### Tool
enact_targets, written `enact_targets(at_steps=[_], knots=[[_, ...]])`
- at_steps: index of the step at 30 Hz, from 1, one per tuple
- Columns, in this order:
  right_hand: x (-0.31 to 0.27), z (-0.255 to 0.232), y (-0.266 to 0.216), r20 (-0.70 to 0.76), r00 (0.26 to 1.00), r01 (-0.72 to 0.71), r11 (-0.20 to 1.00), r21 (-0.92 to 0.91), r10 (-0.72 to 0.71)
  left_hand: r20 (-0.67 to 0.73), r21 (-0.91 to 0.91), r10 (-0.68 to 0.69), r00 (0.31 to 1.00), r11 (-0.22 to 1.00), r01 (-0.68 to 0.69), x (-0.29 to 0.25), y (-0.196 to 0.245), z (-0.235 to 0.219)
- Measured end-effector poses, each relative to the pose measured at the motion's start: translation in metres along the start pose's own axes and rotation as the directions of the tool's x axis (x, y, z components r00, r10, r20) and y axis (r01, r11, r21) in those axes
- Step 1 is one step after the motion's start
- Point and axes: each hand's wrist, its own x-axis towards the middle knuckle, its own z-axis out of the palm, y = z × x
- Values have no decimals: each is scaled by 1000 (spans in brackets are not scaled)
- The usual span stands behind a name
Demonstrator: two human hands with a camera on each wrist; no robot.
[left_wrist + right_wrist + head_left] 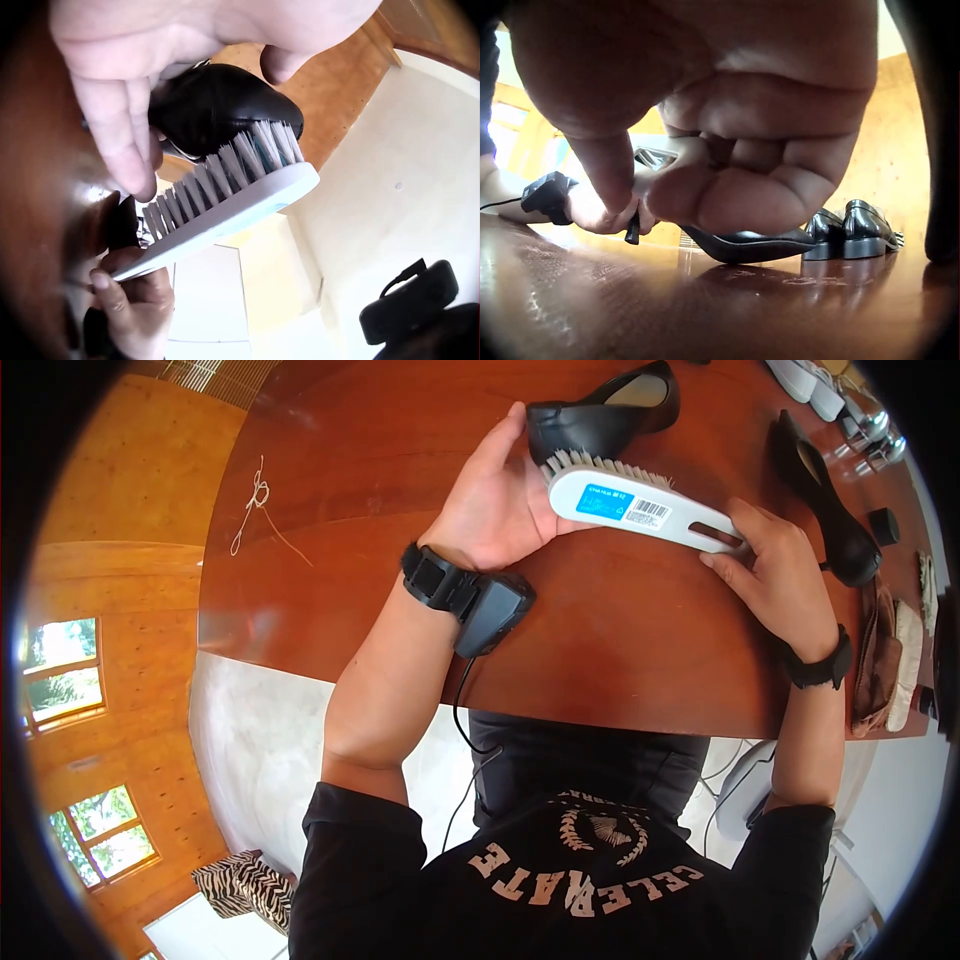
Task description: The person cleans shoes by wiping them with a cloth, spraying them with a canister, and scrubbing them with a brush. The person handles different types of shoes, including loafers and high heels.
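My left hand (505, 510) is turned palm up, its thumb along one side of a black dress shoe (572, 432) and its fingers on the other, holding it. The toe faces me, and the opening shows a pale insole. My right hand (778, 570) grips the slotted handle end of a white scrub brush (615, 500), which bears a blue label and a barcode sticker. In the left wrist view, the grey-white bristles (217, 176) meet the shoe's toe. Part of the left fingers is hidden behind the brush in the head view.
A black high-heeled shoe (825, 495) lies at the right, beside a small black block (883, 526). White shoes (805, 385) and shiny shoes (872, 430) stand farther back. A brown and cream cloth item (890, 660) lies near the right edge; a tied string (260, 495) is at left.
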Motion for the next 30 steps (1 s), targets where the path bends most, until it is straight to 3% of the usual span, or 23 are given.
enact_targets(at_steps=[2,5,9,12,15,16,22,26,30], knots=[[0,2,-2,21,1000,-1,1000,18,1,-167,47,-3,986,999,11,0,-3,3],[-1,4,1,8,1000,9,999,45,-9,51,-130,-67,996,989,73,1,-2,-11],[0,1,-2,22,1000,-6,997,72,5,127,-198,-57,990,977,82,2,-5,-15],[0,1,-4,49,999,-24,994,111,19,85,-69,7,996,998,-2,3,-7,-9],[0,0,-7,60,998,-37,991,127,30,-178,301,157,971,948,-99,3,-14,8],[0,-1,-8,66,997,-41,990,137,32,-197,305,183,963,945,-117,4,-15,9],[-1,1,-7,14,1000,-2,959,284,-2,-236,474,282,930,869,-143,3,-14,12],[-3,4,0,-107,992,97,944,315,-67,-115,600,269,956,786,-149,1,-16,14],[-2,-2,1,-149,988,86,919,385,-30,-240,770,333,912,637,-30,-4,-17,23]])
